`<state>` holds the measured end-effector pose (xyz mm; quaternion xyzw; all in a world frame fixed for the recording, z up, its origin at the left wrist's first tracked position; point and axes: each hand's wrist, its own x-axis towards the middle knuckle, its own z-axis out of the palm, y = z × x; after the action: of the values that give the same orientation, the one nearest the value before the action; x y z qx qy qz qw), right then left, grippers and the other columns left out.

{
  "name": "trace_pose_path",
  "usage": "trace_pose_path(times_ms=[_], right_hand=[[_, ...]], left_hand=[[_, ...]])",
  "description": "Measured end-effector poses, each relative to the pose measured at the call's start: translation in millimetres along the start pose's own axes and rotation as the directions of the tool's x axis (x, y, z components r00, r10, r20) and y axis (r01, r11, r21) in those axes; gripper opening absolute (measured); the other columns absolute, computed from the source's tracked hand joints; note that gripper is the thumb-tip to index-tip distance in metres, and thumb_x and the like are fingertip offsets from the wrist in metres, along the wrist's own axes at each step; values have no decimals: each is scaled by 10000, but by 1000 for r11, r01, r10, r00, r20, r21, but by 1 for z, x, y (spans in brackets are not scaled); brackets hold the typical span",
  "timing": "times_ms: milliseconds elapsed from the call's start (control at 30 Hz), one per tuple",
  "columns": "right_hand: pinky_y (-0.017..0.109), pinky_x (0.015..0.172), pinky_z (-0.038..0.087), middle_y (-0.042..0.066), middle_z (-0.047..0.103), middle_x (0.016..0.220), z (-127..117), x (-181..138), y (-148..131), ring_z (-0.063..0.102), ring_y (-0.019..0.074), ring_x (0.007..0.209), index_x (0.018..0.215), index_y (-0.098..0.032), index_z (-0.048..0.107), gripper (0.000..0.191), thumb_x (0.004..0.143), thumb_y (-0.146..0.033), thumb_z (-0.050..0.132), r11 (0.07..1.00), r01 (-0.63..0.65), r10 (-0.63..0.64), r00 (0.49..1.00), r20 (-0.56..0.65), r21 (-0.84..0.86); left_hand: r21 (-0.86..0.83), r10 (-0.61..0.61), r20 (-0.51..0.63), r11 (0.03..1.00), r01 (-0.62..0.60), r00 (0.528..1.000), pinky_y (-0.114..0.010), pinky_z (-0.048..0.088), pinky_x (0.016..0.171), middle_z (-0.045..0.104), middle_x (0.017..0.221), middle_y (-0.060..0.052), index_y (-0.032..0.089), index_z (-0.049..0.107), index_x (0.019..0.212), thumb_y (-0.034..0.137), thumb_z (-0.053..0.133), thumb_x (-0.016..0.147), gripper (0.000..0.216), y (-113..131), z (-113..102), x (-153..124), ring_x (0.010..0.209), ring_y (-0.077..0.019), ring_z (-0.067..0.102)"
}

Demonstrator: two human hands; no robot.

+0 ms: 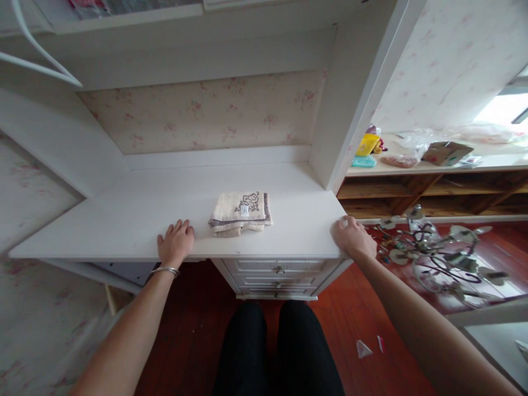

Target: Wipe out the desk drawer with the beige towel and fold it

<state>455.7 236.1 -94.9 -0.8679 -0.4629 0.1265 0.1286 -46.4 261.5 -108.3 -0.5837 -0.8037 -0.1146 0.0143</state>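
While a folded beige cloth [231,206] lies on the white tabletop [124,220] between the two hands, touching neither, the left hand [176,242] rests palm down near the front edge, its grip wide, fingers spread and holding nothing. The right hand [355,237] sits at the tabletop's right front corner with fingers bent; whether its grip closes on the edge, I cannot tell. The cloth carries a dark pattern and a small white label [245,210], above the drawers [280,269].
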Motion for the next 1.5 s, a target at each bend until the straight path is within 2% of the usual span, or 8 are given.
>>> trace_pose_path(times_ms=[867, 1033, 1133, 1267, 1367, 1433, 1467, 1500], right_hand=[[570, 933, 447, 170, 537, 1367, -1, -3, -2, 570, 400, 1177, 1431, -266, 447, 589, 956, -533, 223, 1000, -11, 11, 1000, -4, -7], [563, 932, 450, 173, 543, 1356, -3, -4, -3, 572, 402, 1170, 1429, -261, 453, 591, 954, -534, 232, 1000, -9, 9, 1000, -4, -6], [564, 936, 449, 178, 540, 1358, -4, -4, -3, 569, 403, 1175, 1428, -253, 455, 593, 953, -535, 237, 1000, -10, 10, 1000, -4, -5], [571, 945, 445, 185, 537, 1358, -4, -4, -4, 562, 399, 1189, 1422, -243, 460, 589, 955, -524, 237, 1000, -8, 8, 1000, 2, -3], [568, 944, 446, 187, 541, 1353, -2, -3, -3, 566, 392, 1189, 1428, -244, 453, 580, 956, -511, 248, 1000, -10, 10, 1000, -1, -6], [569, 944, 445, 187, 543, 1353, -1, -2, -2, 565, 394, 1190, 1427, -245, 454, 580, 957, -512, 244, 1000, -7, 7, 1000, -4, -6], [570, 945, 444, 188, 544, 1353, -1, -2, -1, 563, 395, 1193, 1426, -244, 455, 582, 958, -516, 241, 1000, -4, 4, 1000, -5, -5], [571, 946, 443, 189, 545, 1352, 0, -2, -1, 561, 395, 1196, 1426, -245, 455, 585, 958, -519, 238, 1000, -2, 2, 1000, -4, -4]], left_hand=[[-1, -20, -6, 1000, 20, 1000, -598, 191, 1152, 365, 1567, -28, 278, 467, 1445, 398, 246, 999, 513, 1, -2, -3, 1428, -288, 326], [-14, 1, -65, 1000, -2, 998, -587, 219, 1144, 424, 1534, -30, 269, 545, 1380, 355, 272, 991, 483, 0, 0, -2, 1399, -293, 371], [-53, 88, -161, 994, -98, 983, -483, 293, 1141, 466, 1500, -58, 215, 649, 1258, 248, 336, 951, 439, -3, 0, -5, 1324, -275, 462], [-80, 311, -336, 931, -356, 889, -425, 397, 1067, 605, 1278, -125, 172, 709, 1078, 180, 440, 906, 319, 11, -10, -41, 1200, -268, 542], [-118, 541, -395, 772, -625, 743, -418, 462, 969, 660, 1076, -88, 207, 703, 989, 174, 484, 919, 231, 44, -13, -99, 1037, -239, 598], [-203, 660, -320, 653, -729, 680, -379, 481, 940, 669, 1002, -54, 222, 682, 985, 167, 480, 930, 216, 74, -7, -140, 967, -203, 612], [-264, 698, -253, 616, -742, 669, -352, 489, 930, 672, 998, -45, 223, 668, 1008, 166, 466, 939, 221, 89, -1, -158, 955, -188, 618], [-320, 695, -173, 631, -707, 698, -331, 492, 938, 670, 1047, -49, 213, 646, 1085, 179, 463, 948, 231, 103, 6, -173, 986, -182, 619]])
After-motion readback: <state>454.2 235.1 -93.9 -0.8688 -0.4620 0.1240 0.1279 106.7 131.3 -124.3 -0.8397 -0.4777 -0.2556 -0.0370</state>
